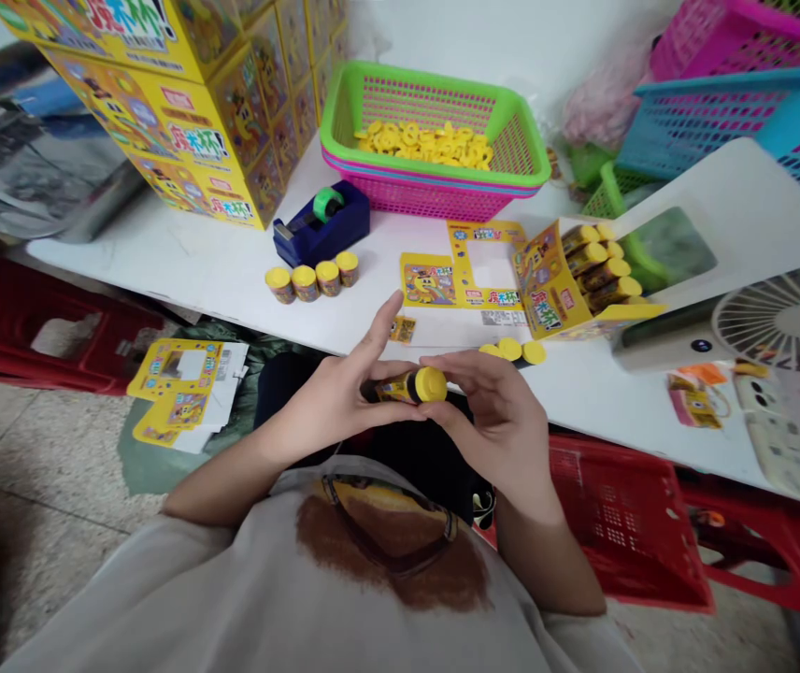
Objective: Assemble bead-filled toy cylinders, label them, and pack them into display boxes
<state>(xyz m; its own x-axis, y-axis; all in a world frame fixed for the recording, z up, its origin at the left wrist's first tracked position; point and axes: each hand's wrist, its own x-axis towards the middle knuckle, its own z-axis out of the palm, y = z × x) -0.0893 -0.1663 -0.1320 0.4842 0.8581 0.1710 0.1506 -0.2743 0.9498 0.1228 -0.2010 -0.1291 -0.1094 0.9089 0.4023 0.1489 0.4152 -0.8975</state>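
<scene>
A small toy cup [395, 387] with a printed yellow wrapper and a round yellow cap [432, 384] lies sideways over my lap, just off the table's front edge. My left hand [330, 402] grips its body, the thumb raised or pointing away from it. At the capped end, the thumb and fingers of my right hand [502, 425] close on the yellow cap. A row of similar cups [307, 281] stands on the table beyond my left hand. Several yellow-topped pieces [510, 350] sit near the table edge beyond my right hand.
A green basket [435, 89] of yellow rings stands at the back, beside stacked printed boxes [196, 121] and a blue tape dispenser [316, 234]. A flat printed carton [470, 271], an open box of cups [575, 280] and a fan [785, 318] lie rightward. Below is a red crate [624, 523].
</scene>
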